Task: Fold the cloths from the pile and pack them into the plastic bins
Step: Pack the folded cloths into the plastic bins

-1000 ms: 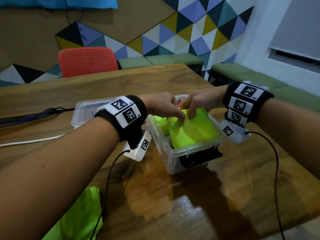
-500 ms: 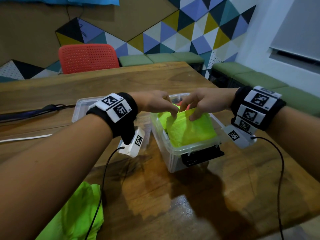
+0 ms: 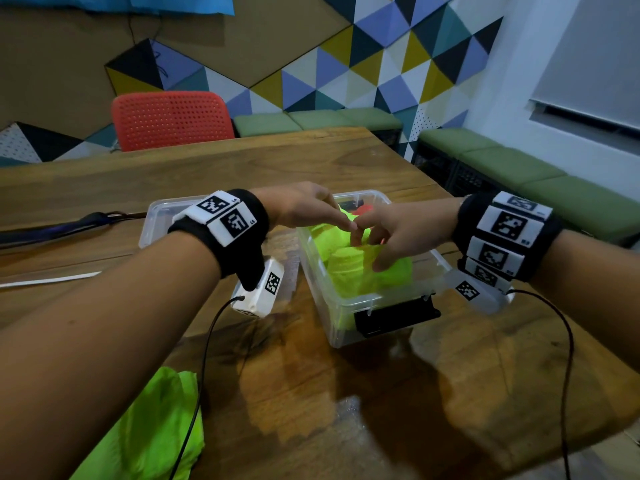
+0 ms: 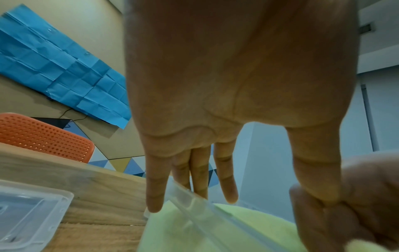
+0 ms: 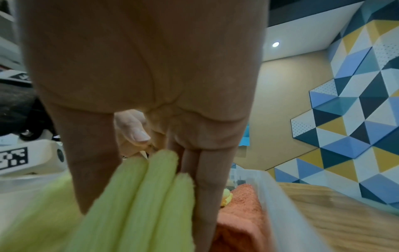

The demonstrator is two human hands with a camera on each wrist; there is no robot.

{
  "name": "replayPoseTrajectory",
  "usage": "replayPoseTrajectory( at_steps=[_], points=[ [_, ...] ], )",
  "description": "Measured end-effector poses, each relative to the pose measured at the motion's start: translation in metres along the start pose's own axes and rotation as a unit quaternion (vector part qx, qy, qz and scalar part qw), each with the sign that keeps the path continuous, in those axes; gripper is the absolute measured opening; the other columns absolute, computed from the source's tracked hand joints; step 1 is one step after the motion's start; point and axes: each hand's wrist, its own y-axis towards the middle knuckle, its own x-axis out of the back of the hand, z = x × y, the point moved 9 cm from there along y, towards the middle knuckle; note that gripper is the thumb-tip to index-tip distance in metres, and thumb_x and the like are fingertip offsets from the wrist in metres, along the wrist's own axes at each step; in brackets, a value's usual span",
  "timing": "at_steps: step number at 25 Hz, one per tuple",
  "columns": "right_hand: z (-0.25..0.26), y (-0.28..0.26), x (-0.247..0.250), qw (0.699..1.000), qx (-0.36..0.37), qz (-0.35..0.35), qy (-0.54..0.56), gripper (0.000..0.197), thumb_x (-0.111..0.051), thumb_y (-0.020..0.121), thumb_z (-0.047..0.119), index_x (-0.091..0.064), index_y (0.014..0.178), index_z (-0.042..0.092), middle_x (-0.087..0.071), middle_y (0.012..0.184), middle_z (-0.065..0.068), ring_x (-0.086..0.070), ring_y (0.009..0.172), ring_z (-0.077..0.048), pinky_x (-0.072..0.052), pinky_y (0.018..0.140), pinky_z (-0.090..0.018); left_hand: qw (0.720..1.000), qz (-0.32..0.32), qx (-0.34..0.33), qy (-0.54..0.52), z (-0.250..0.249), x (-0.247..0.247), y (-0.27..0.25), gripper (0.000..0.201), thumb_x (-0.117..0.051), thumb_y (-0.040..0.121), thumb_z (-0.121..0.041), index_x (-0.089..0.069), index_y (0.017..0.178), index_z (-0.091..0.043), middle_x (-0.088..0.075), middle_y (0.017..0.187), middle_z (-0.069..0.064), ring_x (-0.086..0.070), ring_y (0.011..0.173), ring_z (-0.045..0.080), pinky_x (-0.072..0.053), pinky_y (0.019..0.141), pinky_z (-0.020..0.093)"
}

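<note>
A clear plastic bin with a black latch stands mid-table. A folded lime-green cloth sits in it, tilted up on edge. My right hand pinches its folded edges, thumb in front and fingers behind. My left hand hovers over the bin's far left side, its straight fingers pointing down past the rim, its thumb against my right hand. An orange cloth lies at the bin's far end, partly hidden.
A clear lid or second bin lies left of the bin. Loose lime-green cloth is heaped at the near left edge. Black cables run along the left. A red chair stands beyond the table.
The green cloth lay flat across the bin's top; now it is tipped up and lower inside. Both hands have drawn together over the bin's far end.
</note>
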Motion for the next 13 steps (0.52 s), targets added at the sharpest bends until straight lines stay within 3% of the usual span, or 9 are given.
replayPoseTrajectory(
  at_steps=[4,6,8,11,13],
  points=[
    [0.011,-0.008,-0.008,0.999,0.017,0.005,-0.047,0.048,-0.079,0.081,0.022,-0.058,0.123,0.027,-0.059,0.111,0.008,-0.058,0.097,-0.006,-0.049,0.08,-0.02,1.0,0.001,-0.014,-0.009,0.0,-0.001,-0.001,0.048,-0.081,0.076,-0.049,-0.069,0.114,-0.022,-0.065,0.116,0.0,-0.057,0.114,0.019,-0.045,0.104,0.035],
    [0.014,-0.007,-0.021,0.995,0.027,0.035,-0.093,0.042,-0.074,0.084,0.023,-0.062,0.124,0.027,-0.064,0.109,0.004,-0.059,0.098,-0.015,-0.051,0.082,-0.028,1.0,-0.002,-0.015,-0.026,0.002,-0.001,0.0,0.044,-0.083,0.075,-0.042,-0.071,0.111,-0.021,-0.066,0.112,0.0,-0.059,0.113,0.02,-0.046,0.103,0.035],
    [0.016,-0.005,-0.03,0.991,0.041,0.049,-0.12,0.026,-0.067,0.088,0.025,-0.067,0.113,0.029,-0.067,0.098,0.005,-0.06,0.092,-0.017,-0.051,0.082,-0.036,0.999,-0.012,-0.016,-0.033,0.003,0.0,0.001,0.039,-0.083,0.076,-0.036,-0.072,0.109,-0.018,-0.068,0.112,0.002,-0.06,0.112,0.021,-0.046,0.102,0.035],
    [0.016,-0.001,-0.032,0.991,0.039,0.044,-0.12,0.002,-0.062,0.088,0.034,-0.062,0.088,0.036,-0.058,0.068,0.018,-0.051,0.066,0.001,-0.044,0.067,-0.024,0.999,-0.019,-0.015,-0.028,0.003,0.0,0.003,0.036,-0.082,0.078,-0.034,-0.073,0.108,-0.017,-0.068,0.114,0.003,-0.06,0.111,0.019,-0.047,0.103,0.035],
    [0.018,0.002,-0.038,0.991,0.04,0.052,-0.115,0.034,-0.053,0.082,0.059,-0.06,0.075,0.027,-0.05,0.06,0.011,-0.043,0.058,-0.004,-0.042,0.061,-0.023,0.999,-0.017,-0.019,-0.026,0.003,-0.001,0.004,0.032,-0.082,0.079,-0.031,-0.074,0.107,-0.017,-0.069,0.112,0.002,-0.061,0.11,0.019,-0.047,0.101,0.034]
  ],
)
